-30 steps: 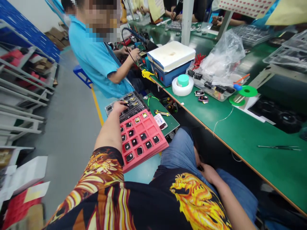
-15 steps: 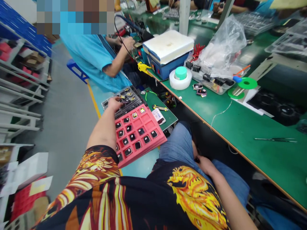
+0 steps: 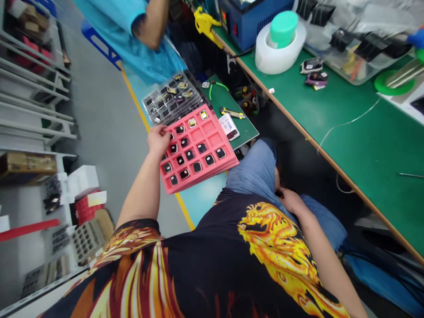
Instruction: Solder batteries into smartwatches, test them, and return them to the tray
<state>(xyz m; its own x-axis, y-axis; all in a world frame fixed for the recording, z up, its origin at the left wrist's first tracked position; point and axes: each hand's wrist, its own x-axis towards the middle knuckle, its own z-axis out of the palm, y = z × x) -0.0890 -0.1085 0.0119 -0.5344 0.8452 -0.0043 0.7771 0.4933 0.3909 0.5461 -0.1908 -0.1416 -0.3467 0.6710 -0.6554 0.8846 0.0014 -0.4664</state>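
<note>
My left hand (image 3: 159, 140) is at the far left edge of a pink foam tray (image 3: 196, 134), fingers bent together on a small black square watch module (image 3: 171, 136) in a corner pocket. Several similar black modules lie in the other pockets, and two show yellow and white faces. Beyond the foam stands a clear plastic tray (image 3: 155, 98) with several loose modules in it. My right hand (image 3: 290, 201) rests on my lap by the thigh, its fingers curled in. A dark bit shows at its fingertips, too hidden to name.
On the small green board lie a yellow box cutter (image 3: 232, 113), green-handled pliers (image 3: 218, 87) and a white labelled item (image 3: 229, 126). The workbench (image 3: 351, 132) to the right bears a tape roll (image 3: 280, 48) and a blue machine (image 3: 247, 24). A co-worker's blue sleeve (image 3: 124, 20) is ahead.
My left hand has come back from the clear tray to the pink foam tray. The view has tilted down and closer. My right hand stays on my lap.
</note>
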